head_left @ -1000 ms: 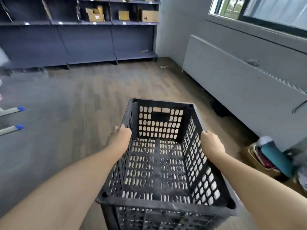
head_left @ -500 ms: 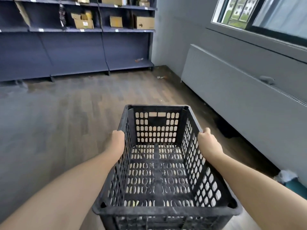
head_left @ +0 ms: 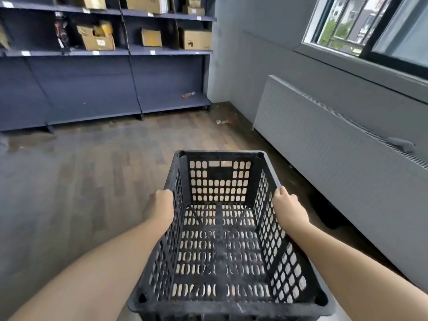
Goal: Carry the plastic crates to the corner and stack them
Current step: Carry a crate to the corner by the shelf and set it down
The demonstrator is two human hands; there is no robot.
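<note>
A black perforated plastic crate [head_left: 220, 251], rectangular and open-topped, filled the lower centre of the frame, held above a brown wood-plank floor [head_left: 81, 181] with its long sides running away from the viewer; nothing lay inside it, and the floor showed through the holes in its base. The left hand [head_left: 162, 208] gripped the crate's left long rim about halfway along, its fingers curled together over the edge; the right hand [head_left: 289, 208] gripped the right long rim opposite, thumb lying along the top of the rim and the other fingers wrapped down the outer side, where their tips were hidden. Both bare forearms reached in from the bottom corners of the frame.

Across the upper left stood dark blue metal shelving [head_left: 92, 89]; brown cardboard boxes [head_left: 98, 40] sat on its upper shelves, and a small orange object [head_left: 188, 95], too small to identify, lay on the lowest shelf at its right end. A pale grey ribbed panel [head_left: 324, 158] ran along the wall on the right of the frame, under a dark-framed window [head_left: 370, 26] in the upper right; a small scrap of litter [head_left: 222, 121] lay on the floor near the corner where the shelving met that wall.
</note>
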